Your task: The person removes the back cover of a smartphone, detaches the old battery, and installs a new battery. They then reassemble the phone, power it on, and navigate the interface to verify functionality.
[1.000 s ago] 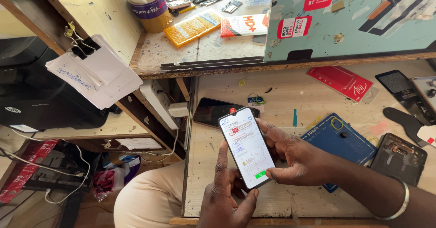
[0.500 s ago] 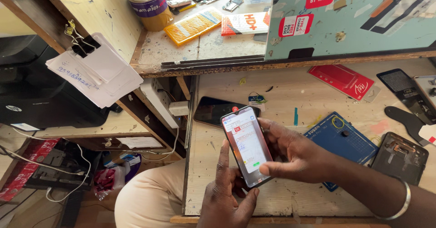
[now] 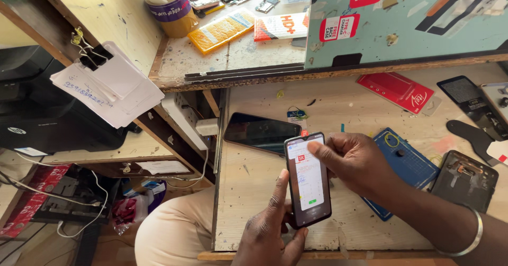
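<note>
My left hand (image 3: 267, 229) grips a lit smartphone (image 3: 308, 180) from below, thumb along its left edge. My right hand (image 3: 354, 160) reaches in from the right, its fingers curled around the phone's right edge and a fingertip touching the upper part of the screen. The phone is held upright-tilted above the wooden workbench (image 3: 248, 192). A silver bangle (image 3: 472, 234) sits on my right wrist. A second dark phone (image 3: 259, 132) lies screen-up on the bench just behind the held one.
A blue mat (image 3: 407, 163) lies under my right forearm, an opened phone housing (image 3: 465, 180) to its right. A red card (image 3: 398, 90) and dark phone parts lie farther back. Upper shelf holds a cup (image 3: 172, 9) and packets. Clipped papers (image 3: 106, 83) hang at the left.
The phone has turned more upright and edge-on to the camera. My right fingers have shifted up from behind the phone to its upper screen. The screen content looks different.
</note>
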`<state>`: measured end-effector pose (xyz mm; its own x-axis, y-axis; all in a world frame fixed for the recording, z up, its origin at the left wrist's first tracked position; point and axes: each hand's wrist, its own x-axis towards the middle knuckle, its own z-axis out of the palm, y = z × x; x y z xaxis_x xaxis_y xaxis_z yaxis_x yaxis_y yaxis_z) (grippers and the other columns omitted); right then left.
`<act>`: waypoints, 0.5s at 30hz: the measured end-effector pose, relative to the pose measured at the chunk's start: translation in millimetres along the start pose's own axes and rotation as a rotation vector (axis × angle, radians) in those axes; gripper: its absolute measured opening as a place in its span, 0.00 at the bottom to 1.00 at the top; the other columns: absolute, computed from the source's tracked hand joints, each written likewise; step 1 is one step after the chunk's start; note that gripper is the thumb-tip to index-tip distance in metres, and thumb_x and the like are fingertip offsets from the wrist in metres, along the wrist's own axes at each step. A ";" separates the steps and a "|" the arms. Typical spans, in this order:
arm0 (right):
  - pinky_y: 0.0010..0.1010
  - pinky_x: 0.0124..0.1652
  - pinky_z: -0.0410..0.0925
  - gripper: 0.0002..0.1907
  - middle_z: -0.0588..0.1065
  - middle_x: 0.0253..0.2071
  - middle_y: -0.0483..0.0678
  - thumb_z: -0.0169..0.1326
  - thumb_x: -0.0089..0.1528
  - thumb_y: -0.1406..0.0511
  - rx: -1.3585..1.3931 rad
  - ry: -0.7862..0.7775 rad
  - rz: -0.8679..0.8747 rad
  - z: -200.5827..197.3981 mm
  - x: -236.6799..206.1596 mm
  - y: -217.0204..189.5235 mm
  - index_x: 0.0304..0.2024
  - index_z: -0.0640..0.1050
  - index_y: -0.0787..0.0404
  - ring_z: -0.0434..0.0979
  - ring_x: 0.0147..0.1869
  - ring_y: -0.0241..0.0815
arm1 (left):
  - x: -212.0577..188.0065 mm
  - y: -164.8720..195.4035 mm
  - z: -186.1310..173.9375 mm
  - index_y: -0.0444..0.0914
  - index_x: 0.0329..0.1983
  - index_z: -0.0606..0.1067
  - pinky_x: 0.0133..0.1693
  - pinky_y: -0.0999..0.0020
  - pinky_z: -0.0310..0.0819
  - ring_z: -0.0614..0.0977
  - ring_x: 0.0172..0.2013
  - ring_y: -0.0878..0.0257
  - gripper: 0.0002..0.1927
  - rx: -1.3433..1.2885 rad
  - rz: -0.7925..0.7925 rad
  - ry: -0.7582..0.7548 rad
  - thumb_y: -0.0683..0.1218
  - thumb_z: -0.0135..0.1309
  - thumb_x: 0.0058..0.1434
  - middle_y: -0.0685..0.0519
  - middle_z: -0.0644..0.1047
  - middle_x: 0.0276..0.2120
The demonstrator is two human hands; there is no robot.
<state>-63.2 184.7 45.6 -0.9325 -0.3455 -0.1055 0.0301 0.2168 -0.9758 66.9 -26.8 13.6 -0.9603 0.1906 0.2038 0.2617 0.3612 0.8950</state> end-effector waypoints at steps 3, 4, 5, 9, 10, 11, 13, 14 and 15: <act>0.29 0.33 0.70 0.25 0.76 0.24 0.46 0.44 0.68 0.53 0.096 -0.016 -0.042 -1.8 1.8 -0.6 0.29 0.80 0.65 0.73 0.29 0.34 | 1.2 -1.1 0.0 0.39 0.80 0.43 0.37 0.68 0.81 0.88 0.34 0.62 0.56 -0.015 -0.018 0.005 0.39 0.64 0.56 0.48 0.85 0.40; 0.29 0.33 0.71 0.25 0.78 0.25 0.46 0.43 0.67 0.53 0.106 -0.021 -0.056 -2.2 2.6 -0.8 0.29 0.80 0.65 0.74 0.29 0.34 | 2.5 -1.4 -0.7 0.39 0.80 0.42 0.36 0.68 0.81 0.87 0.34 0.62 0.56 -0.024 -0.033 0.000 0.39 0.64 0.56 0.48 0.85 0.39; 0.29 0.34 0.71 0.25 0.79 0.25 0.46 0.41 0.67 0.53 0.115 -0.027 -0.070 -2.3 3.4 -1.0 0.30 0.81 0.64 0.76 0.29 0.35 | 3.5 -1.4 -1.3 0.39 0.80 0.41 0.35 0.68 0.81 0.87 0.34 0.63 0.56 -0.034 -0.049 -0.005 0.39 0.63 0.55 0.48 0.84 0.39; 0.30 0.43 0.72 0.14 0.78 0.37 0.47 0.54 0.66 0.60 0.099 -0.241 -0.171 1.1 1.4 -4.0 0.44 0.77 0.66 0.77 0.40 0.34 | 5.2 1.4 -3.4 0.37 0.79 0.39 0.35 0.70 0.81 0.86 0.31 0.63 0.57 -0.089 -0.049 0.035 0.38 0.61 0.54 0.48 0.83 0.33; 0.29 0.47 0.72 0.17 0.78 0.41 0.45 0.58 0.63 0.63 0.112 -0.312 -0.181 2.9 -0.4 -5.1 0.52 0.75 0.65 0.78 0.44 0.33 | 4.6 2.7 -3.6 0.37 0.80 0.38 0.36 0.70 0.81 0.86 0.32 0.63 0.57 -0.107 -0.049 0.048 0.38 0.60 0.55 0.48 0.83 0.33; 0.28 0.51 0.72 0.26 0.79 0.46 0.44 0.62 0.59 0.66 0.125 -0.384 -0.190 4.6 -1.8 -6.6 0.59 0.72 0.63 0.78 0.48 0.32 | 4.0 4.1 -4.1 0.37 0.80 0.38 0.36 0.71 0.81 0.87 0.32 0.63 0.56 -0.124 -0.049 0.062 0.38 0.60 0.55 0.49 0.83 0.33; 0.29 0.50 0.72 0.33 0.77 0.46 0.43 0.64 0.56 0.68 0.040 -0.390 -0.106 7.4 -3.3 -9.8 0.63 0.70 0.60 0.77 0.48 0.32 | 3.6 6.7 -5.7 0.37 0.80 0.37 0.36 0.71 0.81 0.86 0.32 0.63 0.57 -0.118 -0.058 0.074 0.38 0.59 0.54 0.48 0.82 0.32; 0.29 0.49 0.72 0.37 0.77 0.45 0.43 0.65 0.54 0.69 -0.002 -0.392 -0.065 8.7 -3.4 -10.9 0.65 0.68 0.59 0.77 0.47 0.32 | 3.4 8.0 -6.6 0.37 0.80 0.37 0.36 0.71 0.81 0.86 0.32 0.63 0.57 -0.114 -0.062 0.079 0.38 0.59 0.54 0.48 0.82 0.31; 0.28 0.49 0.73 0.33 0.77 0.45 0.43 0.63 0.55 0.69 0.020 -0.379 -0.094 9.7 -3.2 -11.8 0.63 0.70 0.61 0.77 0.47 0.32 | 3.4 9.5 -7.3 0.38 0.80 0.37 0.34 0.71 0.79 0.86 0.32 0.63 0.57 -0.115 -0.106 0.070 0.38 0.59 0.54 0.49 0.83 0.32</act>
<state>-57.1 174.3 55.6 -0.7323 -0.6768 -0.0753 -0.0383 0.1513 -0.9877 65.4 -29.4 25.6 -0.9874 0.0912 0.1294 0.1496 0.2685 0.9516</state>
